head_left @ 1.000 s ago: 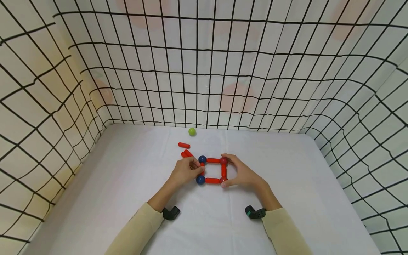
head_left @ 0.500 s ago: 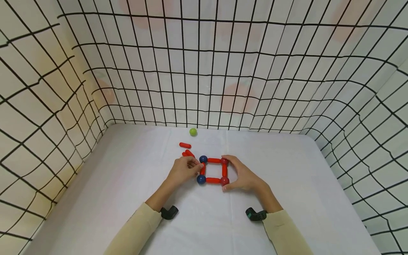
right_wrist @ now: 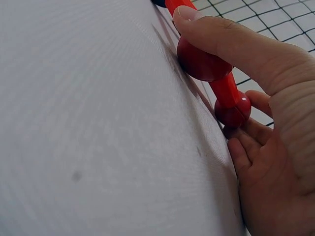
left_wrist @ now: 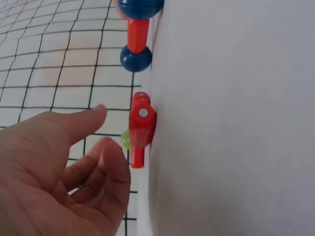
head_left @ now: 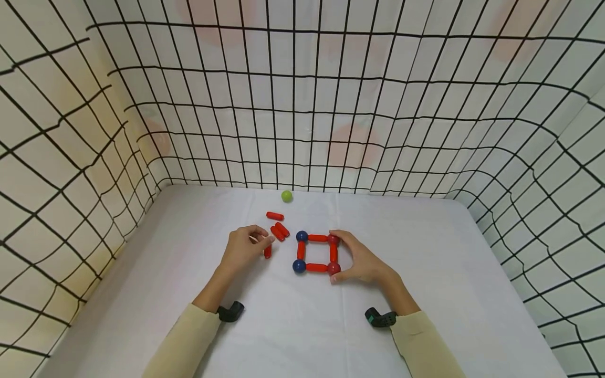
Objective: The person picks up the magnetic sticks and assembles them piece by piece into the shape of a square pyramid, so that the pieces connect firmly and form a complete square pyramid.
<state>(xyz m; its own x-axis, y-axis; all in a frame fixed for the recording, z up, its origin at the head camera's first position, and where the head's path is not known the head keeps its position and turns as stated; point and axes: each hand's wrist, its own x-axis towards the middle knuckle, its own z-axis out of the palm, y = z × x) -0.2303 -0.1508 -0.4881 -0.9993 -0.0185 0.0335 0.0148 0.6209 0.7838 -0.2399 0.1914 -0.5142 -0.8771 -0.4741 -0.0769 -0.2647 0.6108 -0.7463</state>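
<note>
A square frame of red sticks and balls (head_left: pixel 317 268) lies on the white table, with two blue balls at its left corners and two dark red ones at its right. My right hand (head_left: pixel 361 262) grips its right side, thumb at the near red ball (right_wrist: pixel 204 61) and fingers by the far red ball (right_wrist: pixel 234 110). Left of the square, my left hand (head_left: pixel 243 249) holds nothing, its thumb and bent fingers parted beside a loose red stick (head_left: pixel 268 251). In the left wrist view, red sticks (left_wrist: pixel 141 123) appear just beyond the fingertips.
Two red sticks (head_left: pixel 280 231) lie side by side beyond the left hand, and another red stick (head_left: pixel 274 216) lies farther back. A green ball (head_left: pixel 286 196) sits near the table's back edge. Black wire mesh (head_left: pixel 302 110) surrounds the white table (head_left: pixel 416 247) at the back and sides.
My left hand has let go of the square's left side and moved left, uncovering that side and a loose red stick. The right hand stays at the square.
</note>
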